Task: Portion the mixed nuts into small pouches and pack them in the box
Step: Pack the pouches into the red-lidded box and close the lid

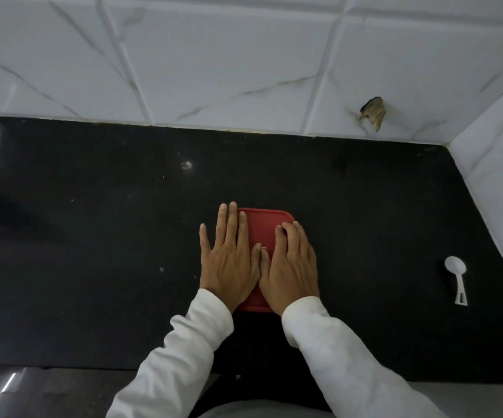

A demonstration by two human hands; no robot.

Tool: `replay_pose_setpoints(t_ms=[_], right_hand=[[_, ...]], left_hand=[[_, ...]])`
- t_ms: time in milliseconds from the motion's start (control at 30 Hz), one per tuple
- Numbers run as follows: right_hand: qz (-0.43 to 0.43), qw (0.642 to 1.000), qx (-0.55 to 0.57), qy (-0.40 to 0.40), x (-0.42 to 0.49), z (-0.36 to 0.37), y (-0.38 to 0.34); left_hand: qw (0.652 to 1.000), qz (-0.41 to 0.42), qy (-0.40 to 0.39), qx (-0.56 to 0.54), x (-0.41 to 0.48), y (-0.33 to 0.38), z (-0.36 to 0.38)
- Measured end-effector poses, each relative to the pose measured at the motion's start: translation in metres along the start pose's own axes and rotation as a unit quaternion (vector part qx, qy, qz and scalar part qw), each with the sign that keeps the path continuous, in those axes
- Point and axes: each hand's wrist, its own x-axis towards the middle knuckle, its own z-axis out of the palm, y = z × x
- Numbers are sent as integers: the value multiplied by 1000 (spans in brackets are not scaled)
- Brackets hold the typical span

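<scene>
On red lid (264,226), both hands (229,262) (292,263)

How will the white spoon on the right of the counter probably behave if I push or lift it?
The white spoon looks like thin plastic, so it is probably light and fairly stiff. Lying on the smooth black counter, it would likely slide or spin when pushed, not roll. Its slotted handle end may bend.

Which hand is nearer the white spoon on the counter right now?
Right. The right hand rests on the red lid, with the white spoon off to its right on the counter. The left hand lies on the lid's left side, farther from the spoon.
</scene>
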Motion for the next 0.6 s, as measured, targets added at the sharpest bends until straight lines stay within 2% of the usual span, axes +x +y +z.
replay_pose_setpoints(t_ms=[267,467,600], right_hand=[[-16,999,-25,-35,7,9,5],[-13,999,-28,-33,9,5,2],[-23,999,24,-31,8,3,6]], left_hand=[[996,27,-11,-81,8,-2,7],[996,29,-2,-79,12,-4,8],[998,18,0,-53,9,-3,1]])
